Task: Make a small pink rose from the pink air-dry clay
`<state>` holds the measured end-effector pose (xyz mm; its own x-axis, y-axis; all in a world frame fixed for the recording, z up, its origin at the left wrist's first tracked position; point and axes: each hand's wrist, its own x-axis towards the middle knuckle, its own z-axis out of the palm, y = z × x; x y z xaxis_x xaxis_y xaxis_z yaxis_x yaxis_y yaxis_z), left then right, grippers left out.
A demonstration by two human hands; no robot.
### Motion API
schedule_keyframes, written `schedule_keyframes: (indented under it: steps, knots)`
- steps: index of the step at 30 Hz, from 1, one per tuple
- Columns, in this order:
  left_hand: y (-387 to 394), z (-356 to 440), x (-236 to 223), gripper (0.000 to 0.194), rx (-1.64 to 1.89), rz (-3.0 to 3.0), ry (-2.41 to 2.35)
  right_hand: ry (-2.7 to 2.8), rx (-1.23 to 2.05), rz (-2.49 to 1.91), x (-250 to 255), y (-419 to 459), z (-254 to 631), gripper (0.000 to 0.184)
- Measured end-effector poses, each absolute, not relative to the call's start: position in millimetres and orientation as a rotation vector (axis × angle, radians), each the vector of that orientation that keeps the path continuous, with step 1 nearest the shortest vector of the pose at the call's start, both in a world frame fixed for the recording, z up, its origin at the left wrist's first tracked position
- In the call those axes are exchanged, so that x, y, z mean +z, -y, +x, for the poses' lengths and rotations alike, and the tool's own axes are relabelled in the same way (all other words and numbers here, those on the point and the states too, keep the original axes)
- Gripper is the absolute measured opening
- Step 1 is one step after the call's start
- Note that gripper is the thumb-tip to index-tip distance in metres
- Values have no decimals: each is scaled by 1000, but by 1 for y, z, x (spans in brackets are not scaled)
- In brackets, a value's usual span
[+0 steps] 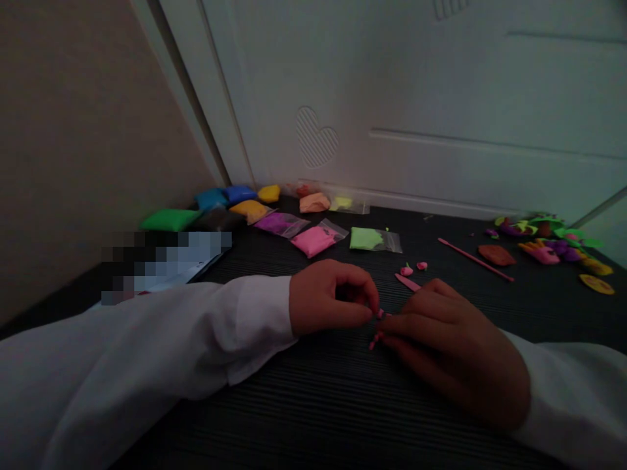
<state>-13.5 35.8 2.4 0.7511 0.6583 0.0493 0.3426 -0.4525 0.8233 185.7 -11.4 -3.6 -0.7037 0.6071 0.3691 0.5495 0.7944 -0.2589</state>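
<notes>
Both forearms, in white sleeves, reach inward and lie low. The left hand [329, 298] is curled, thumb and forefinger pinched together. The right hand [453, 349] lies palm down, its fingers [398, 324] meeting the left's

Dim room — beige wall [73, 130] beside a white heart-embossed door [392, 98].

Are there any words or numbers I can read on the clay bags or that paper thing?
None can be read.
Clay bags: no print shows on them.
Paper by the left sleeve: blurred out, unreadable.
Door: only a striped heart shape, no letters.
</notes>
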Motion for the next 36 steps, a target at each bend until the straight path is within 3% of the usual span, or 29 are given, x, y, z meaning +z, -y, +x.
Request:
schedule_keyframes:
  steps: [7,15,36]
  knots:
    - [-35,-11,-2,23,492,2284,-663,2469,174,-831,2,11,192,18]
    - [-35,-11,-1,9,496,2257,-547,2440,183,-790,1,10,192,20]
    - [-45,-24,-6,15,521,2512,-659,2453,148,-833,0,9,199,16]
